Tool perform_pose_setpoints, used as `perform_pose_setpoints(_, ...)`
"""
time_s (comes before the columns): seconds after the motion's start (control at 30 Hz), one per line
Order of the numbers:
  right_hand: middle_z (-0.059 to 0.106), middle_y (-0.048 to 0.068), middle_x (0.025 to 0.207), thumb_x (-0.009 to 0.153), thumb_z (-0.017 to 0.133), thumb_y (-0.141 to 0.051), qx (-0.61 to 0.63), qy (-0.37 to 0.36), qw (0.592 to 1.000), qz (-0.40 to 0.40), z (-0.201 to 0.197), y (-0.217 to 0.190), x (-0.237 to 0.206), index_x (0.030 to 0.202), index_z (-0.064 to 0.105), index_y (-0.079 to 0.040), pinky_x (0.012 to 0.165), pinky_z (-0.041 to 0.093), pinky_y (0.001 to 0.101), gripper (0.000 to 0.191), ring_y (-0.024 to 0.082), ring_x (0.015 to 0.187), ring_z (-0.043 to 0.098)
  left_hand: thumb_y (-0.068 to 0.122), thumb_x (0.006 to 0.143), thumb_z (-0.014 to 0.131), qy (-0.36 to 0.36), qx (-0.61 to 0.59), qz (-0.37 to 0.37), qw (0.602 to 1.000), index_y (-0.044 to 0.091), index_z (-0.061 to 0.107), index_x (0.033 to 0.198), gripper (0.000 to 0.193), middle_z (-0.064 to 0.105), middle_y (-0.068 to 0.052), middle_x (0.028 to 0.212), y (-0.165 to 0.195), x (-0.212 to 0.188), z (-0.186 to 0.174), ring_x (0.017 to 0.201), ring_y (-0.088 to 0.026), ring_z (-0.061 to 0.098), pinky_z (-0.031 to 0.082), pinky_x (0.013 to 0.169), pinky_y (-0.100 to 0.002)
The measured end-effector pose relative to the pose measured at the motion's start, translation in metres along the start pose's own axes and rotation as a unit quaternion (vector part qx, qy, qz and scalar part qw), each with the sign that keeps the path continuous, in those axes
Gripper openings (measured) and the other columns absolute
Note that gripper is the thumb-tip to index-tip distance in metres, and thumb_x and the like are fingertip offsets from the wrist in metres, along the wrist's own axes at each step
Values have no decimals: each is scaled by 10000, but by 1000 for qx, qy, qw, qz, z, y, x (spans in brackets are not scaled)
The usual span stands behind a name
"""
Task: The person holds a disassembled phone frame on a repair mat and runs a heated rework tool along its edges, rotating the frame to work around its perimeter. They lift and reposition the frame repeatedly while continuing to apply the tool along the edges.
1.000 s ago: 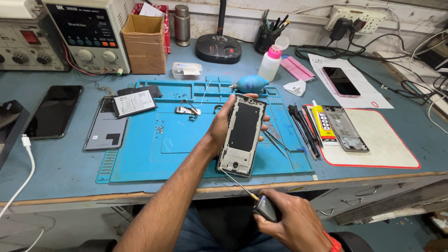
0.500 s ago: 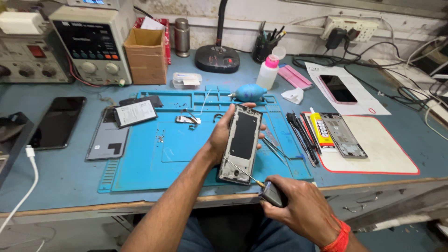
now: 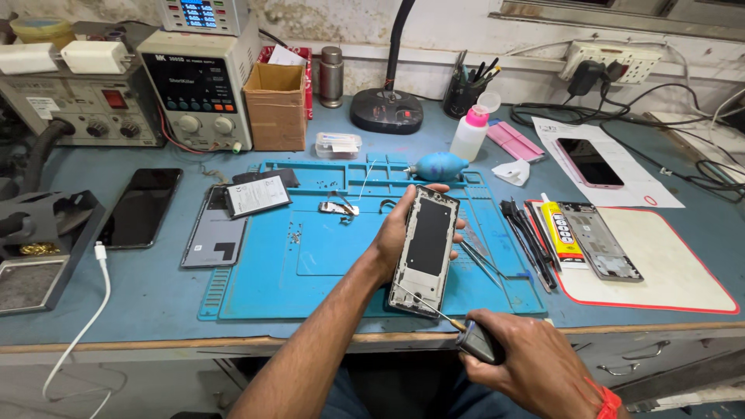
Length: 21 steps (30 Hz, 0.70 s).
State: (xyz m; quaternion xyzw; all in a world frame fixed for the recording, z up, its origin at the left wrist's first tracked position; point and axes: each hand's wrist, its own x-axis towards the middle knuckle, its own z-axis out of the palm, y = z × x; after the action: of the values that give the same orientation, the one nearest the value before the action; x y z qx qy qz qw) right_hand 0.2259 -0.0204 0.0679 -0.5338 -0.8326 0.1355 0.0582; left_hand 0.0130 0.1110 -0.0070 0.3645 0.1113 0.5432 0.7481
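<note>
Phone frame: an opened phone frame (image 3: 424, 250), back cover off and a dark rectangle showing in its middle, is held tilted above the blue work mat (image 3: 310, 264), near the front edge of the tabletop (image 3: 155, 310).
Left hand: the left hand (image 3: 396, 237) wraps the frame from its left side, fingers curling round the far edge and thumb on the near edge; it is closed firmly on the frame.
Right hand: the right hand (image 3: 528, 368) is closed round the dark handle of a screwdriver (image 3: 446, 322), whose thin shaft points up and left to the frame's lower end.
Tip contact: the tip sits at the lower right corner of the frame; whether it is seated in a screw is too small to tell.
Step in hand: this looks like work on a screw at the bottom of the frame.
Next move calls for: a steady frame, the shaft kept square to the screw head, and light pressure so the tip does not slip onto the board.
Loose parts: tiny screws (image 3: 295, 233) lie scattered on the mat, a small metal bracket (image 3: 338, 208) beside them.
Near right: tweezers and picks (image 3: 524, 237) lie by a yellow glue tube (image 3: 560, 233) and a second stripped frame (image 3: 601, 242).
Left of mat: a battery (image 3: 256, 194) rests on a grey back cover (image 3: 213, 233), next to a dark phone (image 3: 143, 206).
</note>
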Motion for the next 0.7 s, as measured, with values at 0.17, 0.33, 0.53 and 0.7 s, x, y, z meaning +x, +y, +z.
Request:
perform_pose_setpoints(0.17, 763, 144, 1051, 688, 833, -425, 6, -11, 1000, -12, 5, 6, -1, 1245, 684, -168, 810, 563, 440, 631, 349, 952, 723, 621, 1074, 246, 16, 11, -10, 1000, 173, 451, 1442, 615, 644, -214, 1122, -1, -2, 2, 927, -281, 685, 625, 758, -469)
perform_pose_setpoints(0.33, 756, 136, 1090, 684, 825, -381, -4, -26, 1000, -11, 11, 10, -4, 1264, 673, -176, 830, 569, 427, 633, 348, 979, 714, 614, 1086, 245, 10, 9, -4, 1000, 170, 452, 1451, 610, 640, -223, 1123, 0, -2, 2, 928, -283, 681, 622, 766, -470)
perform_pose_setpoints(0.53, 749, 142, 1097, 652, 814, -359, -12, -25, 999, -28, 10, 9, -8, 1262, 668, -172, 820, 551, 445, 655, 362, 981, 698, 617, 1077, 242, 8, 10, -3, 1000, 173, 452, 1444, 613, 643, -218, 1120, 1, -1, 2, 927, -282, 682, 625, 761, -472)
perform_pose_setpoints(0.7, 763, 106, 1039, 726, 801, -423, -12, -18, 1000, 6, 1, 2, -6, 1239, 682, -197, 821, 565, 423, 574, 331, 975, 716, 616, 1076, 240, 18, 17, -3, 1000, 172, 457, 1451, 620, 645, -219, 1117, 2, -4, 4, 931, -274, 690, 627, 761, -463)
